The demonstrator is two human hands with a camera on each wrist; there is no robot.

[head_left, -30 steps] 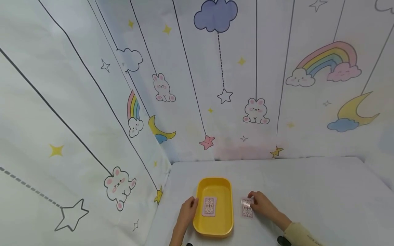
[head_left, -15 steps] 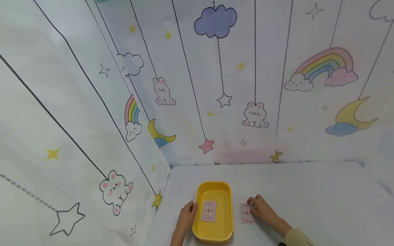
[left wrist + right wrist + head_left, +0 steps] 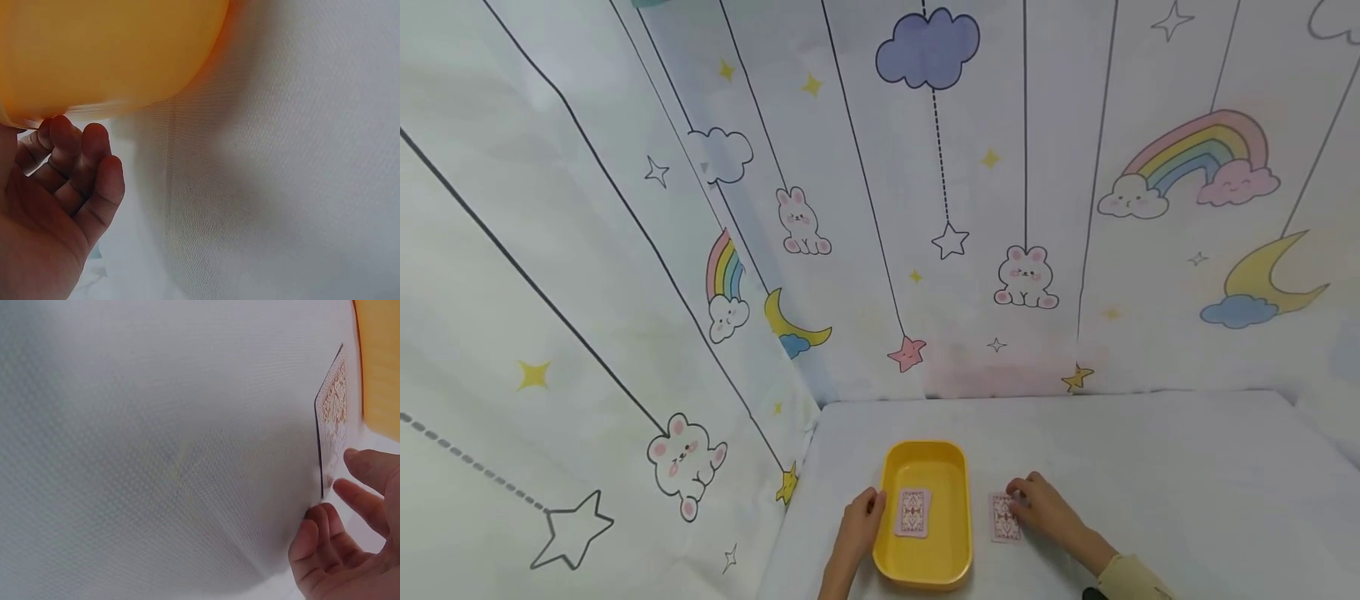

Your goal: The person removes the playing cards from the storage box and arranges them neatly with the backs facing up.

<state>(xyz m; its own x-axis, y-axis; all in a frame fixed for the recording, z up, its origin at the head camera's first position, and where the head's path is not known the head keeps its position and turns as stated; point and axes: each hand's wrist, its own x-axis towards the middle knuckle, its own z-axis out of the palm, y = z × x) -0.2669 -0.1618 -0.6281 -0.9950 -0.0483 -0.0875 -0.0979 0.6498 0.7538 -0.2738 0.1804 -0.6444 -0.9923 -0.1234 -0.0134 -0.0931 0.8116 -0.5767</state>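
A yellow tray (image 3: 946, 537) stands on the white table, and my left hand (image 3: 859, 527) grips its left rim. In the left wrist view, the fingers (image 3: 94, 142) curl up against the tray's outer wall. Patterned, pink-edged playing cards (image 3: 913, 513) lie face down inside the tray, in a slightly uneven stack. To the right of the tray is another playing card (image 3: 1002, 521), also back side up. My right hand (image 3: 1052, 518) holds it at its far right corner between thumb and fingers. The right wrist view shows the thumb (image 3: 369, 469) beside the card's patterned back.
White cloth covers the table (image 3: 1150, 475). Behind it rises a fabric wall (image 3: 970, 317) printed with rabbits, stars and clouds, and a similar wall (image 3: 587, 292) closes off the left side.
The head view has shifted slightly. Both hands, the tray and the cards keep nearly the same places; the shine on the right-hand card has faded.
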